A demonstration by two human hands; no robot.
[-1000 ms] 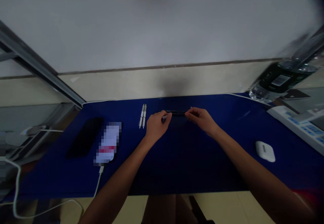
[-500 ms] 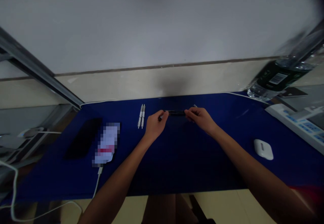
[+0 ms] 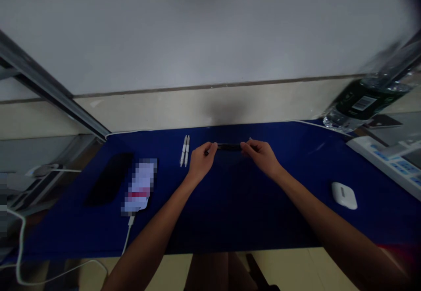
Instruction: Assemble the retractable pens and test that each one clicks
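The left hand (image 3: 202, 161) and right hand (image 3: 263, 157) are both closed into pinches, their fingertips gripping opposite ends of a slim black pen (image 3: 229, 147). The pen runs level between them over a dark blue desk mat (image 3: 230, 212); whether it touches the mat cannot be told. Two white pens (image 3: 184, 150) lie side by side just beyond the left hand. Farther left sit a black phone (image 3: 110, 179) and a blurred white-and-red object (image 3: 140, 185), with a white earbud case (image 3: 344, 195) well off to the right

two pens (image 3: 184, 150) lie on the mat (image 3: 237, 220), right of a phone (image 3: 109, 179).
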